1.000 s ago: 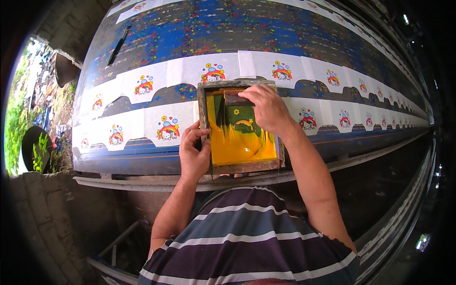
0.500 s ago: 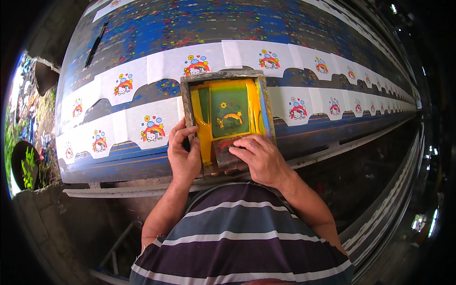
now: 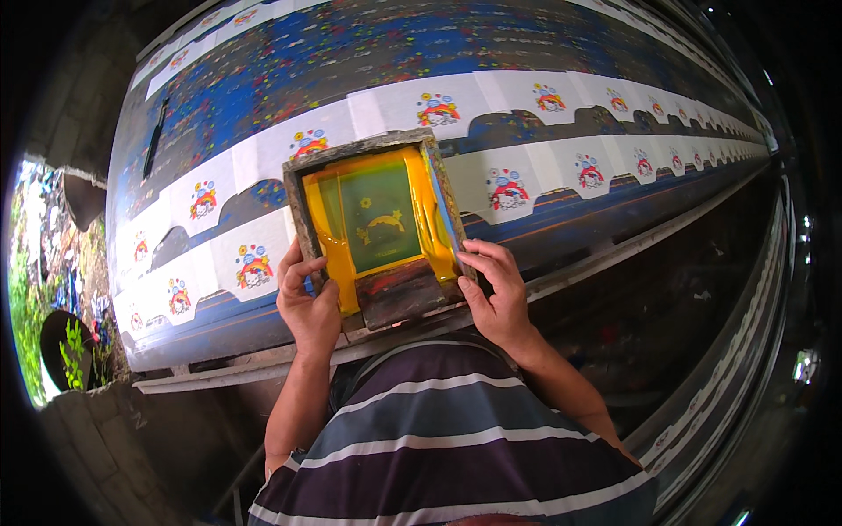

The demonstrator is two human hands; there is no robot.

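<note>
Wooden frame (image 3: pixel 367 146) is occupying the middle of the view, over the near edge of a long table (image 3: pixel 351 54), and it is lying a little askew in relation to the rows of sheets. Whether its underside is touching the table, I am not able to tell. The left hand (image 3: pixel 309 302) is grasping the left rail of the frame, with the fingers bending over the wood. The right hand (image 3: pixel 496 296) is grasping the opposite rail, close to the lower corner, with the thumb lying below the fingers. Inside the frame, a dark squeegee (image 3: pixel 405 295) is resting along the lower end, its right end being near the right thumb. Yellow ink (image 3: pixel 338 263) is covering both sides of the green mesh (image 3: pixel 386 188), where small shapes are showing. White sheets (image 3: pixel 509 193) with colourful prints are lying in rows on the table. At the upper left, a thin black tool (image 3: pixel 156 140) is resting.
</note>
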